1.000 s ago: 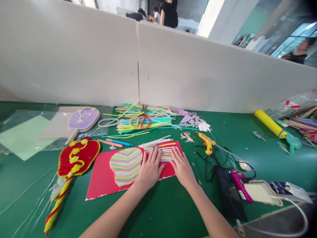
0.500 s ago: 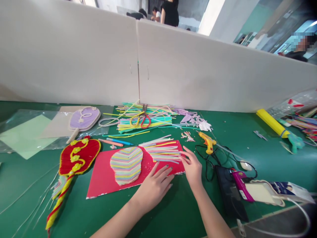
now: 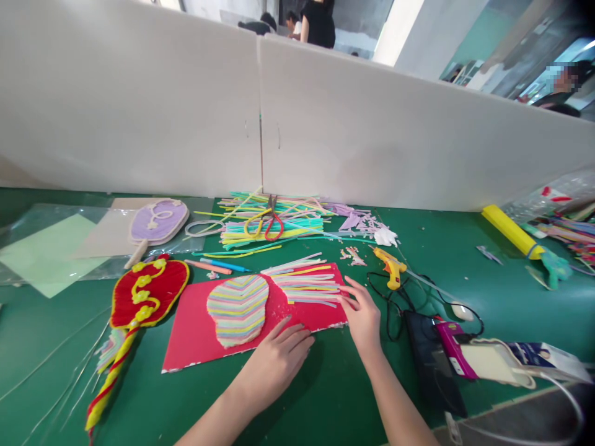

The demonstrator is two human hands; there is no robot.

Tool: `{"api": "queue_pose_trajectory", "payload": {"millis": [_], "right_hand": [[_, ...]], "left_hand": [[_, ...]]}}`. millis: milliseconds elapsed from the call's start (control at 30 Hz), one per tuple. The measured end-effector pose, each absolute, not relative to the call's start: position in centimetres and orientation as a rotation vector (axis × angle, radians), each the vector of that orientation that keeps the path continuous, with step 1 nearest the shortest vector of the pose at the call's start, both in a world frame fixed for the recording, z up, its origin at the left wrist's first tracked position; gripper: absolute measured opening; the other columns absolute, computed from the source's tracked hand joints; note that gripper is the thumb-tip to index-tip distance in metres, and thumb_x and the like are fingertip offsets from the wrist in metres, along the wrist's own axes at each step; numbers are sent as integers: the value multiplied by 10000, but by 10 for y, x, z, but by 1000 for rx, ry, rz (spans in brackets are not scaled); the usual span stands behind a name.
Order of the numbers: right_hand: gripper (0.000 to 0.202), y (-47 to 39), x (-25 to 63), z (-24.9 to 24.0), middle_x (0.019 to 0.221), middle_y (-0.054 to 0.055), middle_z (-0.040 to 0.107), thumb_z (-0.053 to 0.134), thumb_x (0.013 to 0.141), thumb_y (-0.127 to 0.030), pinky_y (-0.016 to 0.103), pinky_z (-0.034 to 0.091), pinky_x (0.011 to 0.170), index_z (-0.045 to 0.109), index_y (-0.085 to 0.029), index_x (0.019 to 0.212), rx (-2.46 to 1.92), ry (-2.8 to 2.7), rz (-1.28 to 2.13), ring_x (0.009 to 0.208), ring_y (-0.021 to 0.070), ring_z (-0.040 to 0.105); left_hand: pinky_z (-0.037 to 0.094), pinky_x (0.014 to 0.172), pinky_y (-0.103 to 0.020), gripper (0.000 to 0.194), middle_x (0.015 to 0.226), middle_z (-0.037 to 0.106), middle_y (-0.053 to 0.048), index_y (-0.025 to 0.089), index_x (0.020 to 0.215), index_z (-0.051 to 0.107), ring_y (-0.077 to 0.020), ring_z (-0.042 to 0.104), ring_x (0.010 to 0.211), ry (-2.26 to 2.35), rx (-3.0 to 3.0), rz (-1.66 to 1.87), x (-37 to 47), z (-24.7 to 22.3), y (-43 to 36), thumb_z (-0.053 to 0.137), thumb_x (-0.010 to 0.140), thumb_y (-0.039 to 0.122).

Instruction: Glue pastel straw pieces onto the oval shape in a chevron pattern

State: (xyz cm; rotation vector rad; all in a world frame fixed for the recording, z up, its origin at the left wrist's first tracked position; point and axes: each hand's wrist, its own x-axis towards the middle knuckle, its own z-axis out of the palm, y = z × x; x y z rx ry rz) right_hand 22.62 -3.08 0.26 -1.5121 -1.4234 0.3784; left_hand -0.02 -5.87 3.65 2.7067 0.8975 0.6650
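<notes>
A red board (image 3: 190,328) lies on the green table, bearing a rounded panel (image 3: 239,310) of pastel chevron stripes. To its right, cut pastel pipe cleaners (image 3: 309,285) are laid side by side in a loose bundle. My left hand (image 3: 281,359) rests palm down over the board's near edge, fingers stretched out, holding nothing. At the bundle's right end, my right hand (image 3: 361,313) has thumb and fingers closed on the tips of the pipe cleaners; how many it pinches is hidden.
Behind the board lie scissors (image 3: 264,224) on a heap of pipe cleaners (image 3: 297,230), and two pens (image 3: 230,265). A yellow glue gun (image 3: 391,267) with a black cord sits at right. At left are a red-and-yellow fan (image 3: 151,294) and a purple fan (image 3: 160,222). A white partition (image 3: 139,105) stands behind.
My left hand has drawn back toward me and left, away from the pipe cleaners. My right hand stays at their right ends, almost unmoved.
</notes>
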Motion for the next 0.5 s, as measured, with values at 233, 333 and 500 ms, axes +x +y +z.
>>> {"api": "queue_pose_trajectory", "payload": {"millis": [233,333,500], "right_hand": [[274,-32,219,6,1244,81,619,492,917,-275,380,545,932,646,-241,1141,-1501,-1702,325,1130,228,601],[356,-36,207,8,1364,48,532,440,944,-248,425,434,1060,568,-267,1276,-1488,-1965,258,1304,242,446],[457,-42,193,4,1478,15,372,429,954,-287,482,352,1107,400,-293,1410,-1486,-2267,173,1397,260,272]], "left_hand": [[561,836,-379,295,1107,687,-100,119,1145,609,-227,655,983,1052,2692,645,4,28,-60,393,946,156],[570,751,-355,300,1065,686,-109,124,1122,618,-221,663,902,1227,2661,563,8,24,-58,380,940,140],[544,800,-383,313,1122,651,-131,131,1160,606,-255,630,985,1476,2693,361,12,23,-46,427,904,119]]}}
